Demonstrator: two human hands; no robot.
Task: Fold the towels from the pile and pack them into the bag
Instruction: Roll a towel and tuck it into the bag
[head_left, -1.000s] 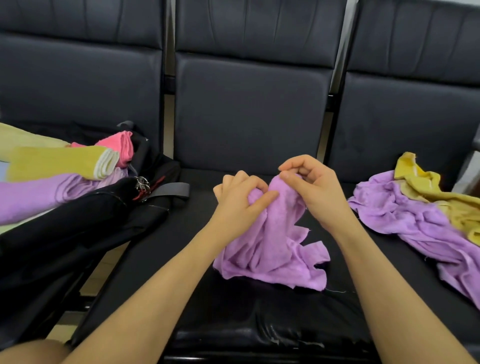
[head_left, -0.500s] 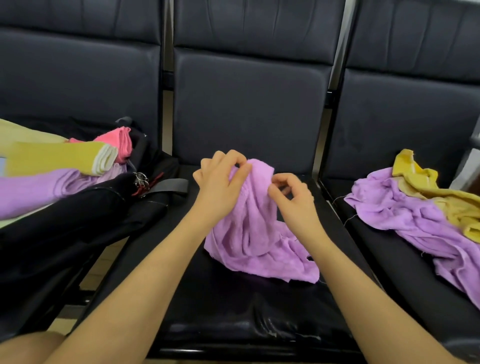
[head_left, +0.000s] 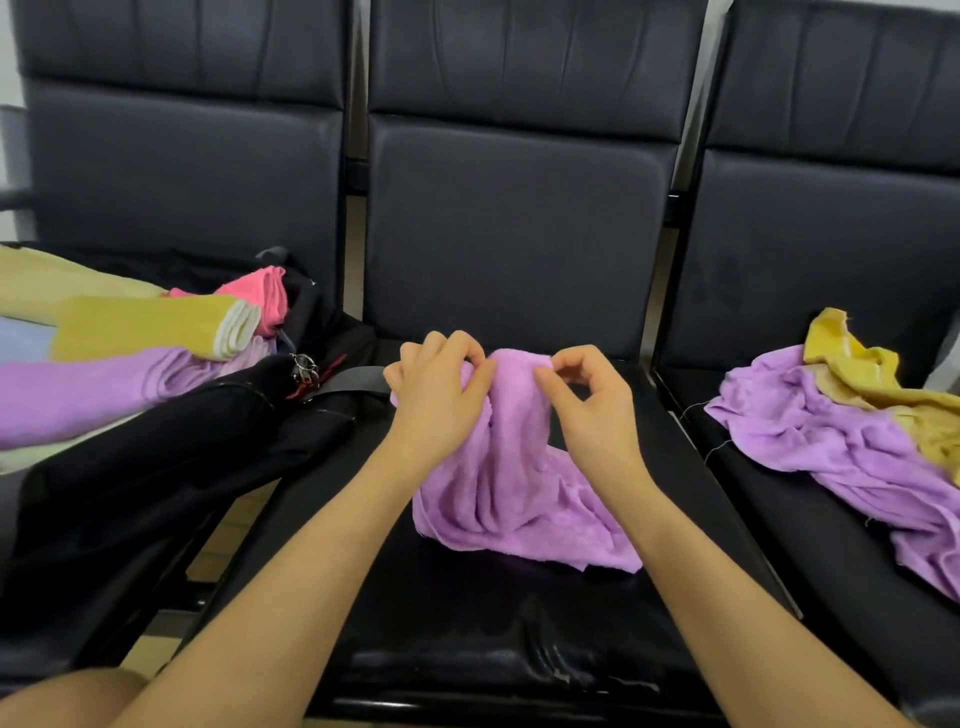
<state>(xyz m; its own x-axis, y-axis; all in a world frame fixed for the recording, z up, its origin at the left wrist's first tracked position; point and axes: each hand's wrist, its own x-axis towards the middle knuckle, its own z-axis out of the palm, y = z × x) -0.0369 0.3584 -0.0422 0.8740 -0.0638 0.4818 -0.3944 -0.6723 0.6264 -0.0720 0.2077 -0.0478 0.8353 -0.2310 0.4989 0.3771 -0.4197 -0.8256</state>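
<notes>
Towels folded in purple (head_left: 78, 389), yellow (head_left: 145, 325) and pink (head_left: 260, 293) sit in your open black bag (head_left: 156, 467) on the left seat. On the middle seat (head_left: 467, 623) your left hand (head_left: 436, 395) pinches the top edge of a crumpled purple towel (head_left: 509, 493) between thumb and curled fingers, and just beside it your right hand (head_left: 592, 410) pinches the same edge, so the cloth hangs bunched down to the cushion. On the right seat lies the loose pile, a purple towel (head_left: 831, 447) with a yellow one (head_left: 872, 384) partly over its far side
</notes>
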